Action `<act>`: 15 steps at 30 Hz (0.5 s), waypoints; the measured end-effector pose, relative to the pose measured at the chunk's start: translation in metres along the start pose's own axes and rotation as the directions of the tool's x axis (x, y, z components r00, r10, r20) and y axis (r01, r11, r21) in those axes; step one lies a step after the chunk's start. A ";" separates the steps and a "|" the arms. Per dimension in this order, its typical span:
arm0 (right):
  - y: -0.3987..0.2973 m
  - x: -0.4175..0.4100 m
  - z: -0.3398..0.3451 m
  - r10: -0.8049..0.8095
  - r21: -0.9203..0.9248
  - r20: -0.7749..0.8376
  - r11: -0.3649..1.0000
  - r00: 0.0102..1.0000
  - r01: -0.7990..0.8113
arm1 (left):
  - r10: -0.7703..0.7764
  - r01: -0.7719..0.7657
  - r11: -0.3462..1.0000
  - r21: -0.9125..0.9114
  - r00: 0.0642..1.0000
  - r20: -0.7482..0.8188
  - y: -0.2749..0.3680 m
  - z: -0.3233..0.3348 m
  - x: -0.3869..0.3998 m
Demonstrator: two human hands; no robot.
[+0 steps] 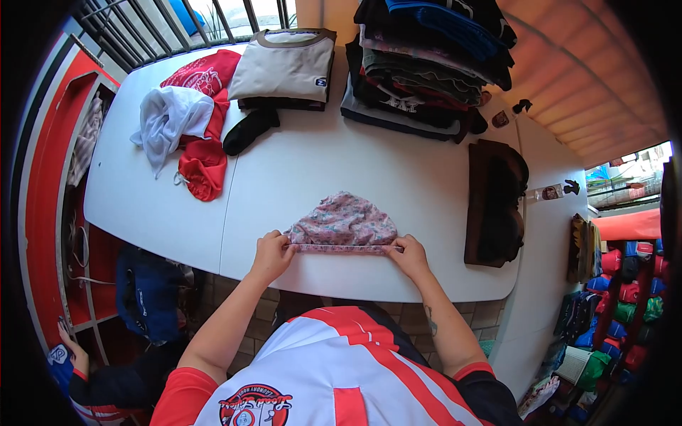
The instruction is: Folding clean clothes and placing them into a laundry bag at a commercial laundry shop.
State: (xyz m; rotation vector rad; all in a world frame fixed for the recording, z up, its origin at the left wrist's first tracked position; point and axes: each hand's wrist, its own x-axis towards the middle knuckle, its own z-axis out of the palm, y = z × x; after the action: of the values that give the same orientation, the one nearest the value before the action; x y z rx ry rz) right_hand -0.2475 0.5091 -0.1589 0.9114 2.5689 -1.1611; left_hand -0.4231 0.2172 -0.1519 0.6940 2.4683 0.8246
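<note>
A pink floral cloth item (343, 221) with a gathered band lies on the white table (298, 165) in front of me. Its straight band runs along the side nearest me, and the rest bulges away in a rounded shape. My left hand (273, 254) pinches the band's left end between thumb and fingers. At the right end, my right hand (409, 256) grips the band the same way. The band is stretched straight between both hands, close to the table's near edge.
Beyond are a folded beige shirt (282, 66), a tall pile of folded clothes (421, 69), a black sock (250, 130), a red drawstring bag (205, 165) and white cloth (173, 117). Rightward lie black bras (503, 205) and a spray bottle (549, 192). Another person's hand (74, 346) shows lower left.
</note>
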 end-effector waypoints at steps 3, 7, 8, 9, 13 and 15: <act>-0.003 -0.004 0.017 -0.103 -0.145 -0.224 0.987 0.969 0.072 | 0.051 -0.028 0.957 0.289 0.996 -0.072 0.018 0.006 0.000; -0.046 -0.011 0.020 -0.348 -0.417 -0.444 0.896 0.826 0.153 | 0.203 -0.105 0.917 0.386 0.953 -0.225 0.030 0.012 -0.003; -0.039 -0.010 0.026 -0.432 -0.452 -0.314 0.851 0.846 0.267 | 0.365 -0.305 0.874 0.378 0.926 -0.096 0.018 0.021 -0.003; -0.034 -0.009 0.029 -0.506 -0.472 -0.180 0.797 0.843 0.378 | 0.518 -0.496 0.798 0.343 0.855 0.031 0.016 0.023 -0.002; -0.017 -0.007 0.025 -0.545 -0.329 -0.112 0.810 0.831 0.486 | 0.577 -0.556 0.762 0.332 0.816 0.041 0.009 0.021 -0.007; -0.021 -0.010 0.014 -0.564 -0.312 -0.075 0.796 0.822 0.518 | 0.559 -0.551 0.783 0.289 0.827 0.060 0.004 0.017 -0.005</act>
State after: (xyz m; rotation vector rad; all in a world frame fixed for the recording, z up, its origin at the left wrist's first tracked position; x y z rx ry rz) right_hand -0.2533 0.4837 -0.1517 0.2004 3.1447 -0.8066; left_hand -0.4085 0.2246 -0.1602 1.5886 2.4563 0.6556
